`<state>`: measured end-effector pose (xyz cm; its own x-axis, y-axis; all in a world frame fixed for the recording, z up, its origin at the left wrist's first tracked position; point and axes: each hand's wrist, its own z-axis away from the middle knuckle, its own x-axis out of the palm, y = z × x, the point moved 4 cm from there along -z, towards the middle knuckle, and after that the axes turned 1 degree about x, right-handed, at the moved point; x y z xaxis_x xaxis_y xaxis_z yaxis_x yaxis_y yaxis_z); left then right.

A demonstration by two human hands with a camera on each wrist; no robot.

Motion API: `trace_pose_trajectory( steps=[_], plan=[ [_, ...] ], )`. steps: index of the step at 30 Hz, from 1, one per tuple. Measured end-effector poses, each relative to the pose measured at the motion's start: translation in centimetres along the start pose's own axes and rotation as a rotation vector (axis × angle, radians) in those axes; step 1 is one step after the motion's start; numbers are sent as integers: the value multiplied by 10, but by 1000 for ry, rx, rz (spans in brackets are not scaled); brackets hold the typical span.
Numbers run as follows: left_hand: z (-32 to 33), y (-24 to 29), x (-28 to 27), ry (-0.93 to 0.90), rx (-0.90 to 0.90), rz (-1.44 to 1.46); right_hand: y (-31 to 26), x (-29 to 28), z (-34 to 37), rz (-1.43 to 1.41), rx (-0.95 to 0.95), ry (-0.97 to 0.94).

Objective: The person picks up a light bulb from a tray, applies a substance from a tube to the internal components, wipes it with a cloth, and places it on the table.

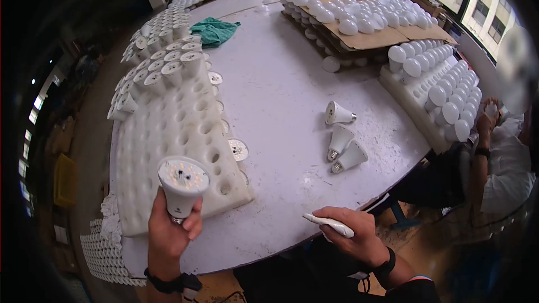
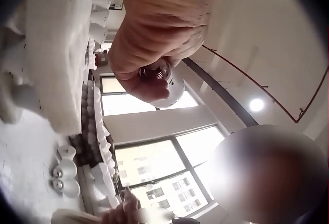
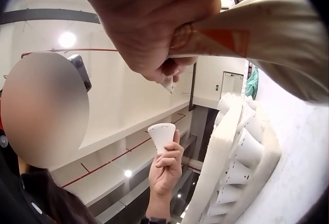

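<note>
My left hand [image 1: 168, 235] grips a white LED bulb body [image 1: 183, 185] upright by its lower part, the face with small yellow LEDs turned up. In the left wrist view, fingers wrap around the bulb's metal screw base [image 2: 157, 72]. Over the table's front edge, my right hand [image 1: 362, 238] holds a soft whitish squeeze tube [image 1: 332, 225], its narrow tip pointing left toward the bulb but apart from it. Orange marks show on the tube [image 3: 257, 31] in the right wrist view. Beneath the held bulb lies a white foam tray [image 1: 151, 146] with rows of round holes.
Dome-less bulbs [image 1: 172, 70] fill the tray's far end. Three bulb bodies [image 1: 352, 156] lie mid-table. Beyond are a green cloth [image 1: 213, 32] and cardboard [image 1: 387, 39] stacked with white domes. At right, another foam tray [image 1: 407, 84] holds domed bulbs beside a seated person [image 1: 505, 163].
</note>
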<state>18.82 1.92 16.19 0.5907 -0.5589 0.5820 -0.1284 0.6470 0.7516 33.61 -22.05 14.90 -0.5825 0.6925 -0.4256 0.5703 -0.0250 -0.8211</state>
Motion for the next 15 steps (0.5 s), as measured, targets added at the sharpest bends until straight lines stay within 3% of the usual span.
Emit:
trace_pose_trajectory(
  steps=[1,3,5,8,15],
  plan=[
    [12,-26,4,37,-66,99,2,-1,2,10,35,14],
    [28,-71,16,-204,-323,262,-5,-2,7,63,-192,43],
    [37,-109,17,-278,-553,274,-6,-5,10,96,-198,24],
    [39,-136,24,-304,-549,271,-8,-6,16,115,-258,30],
    [41,-137,34,-297,-591,125,-8,-5,22,248,-286,-11]
  ],
)
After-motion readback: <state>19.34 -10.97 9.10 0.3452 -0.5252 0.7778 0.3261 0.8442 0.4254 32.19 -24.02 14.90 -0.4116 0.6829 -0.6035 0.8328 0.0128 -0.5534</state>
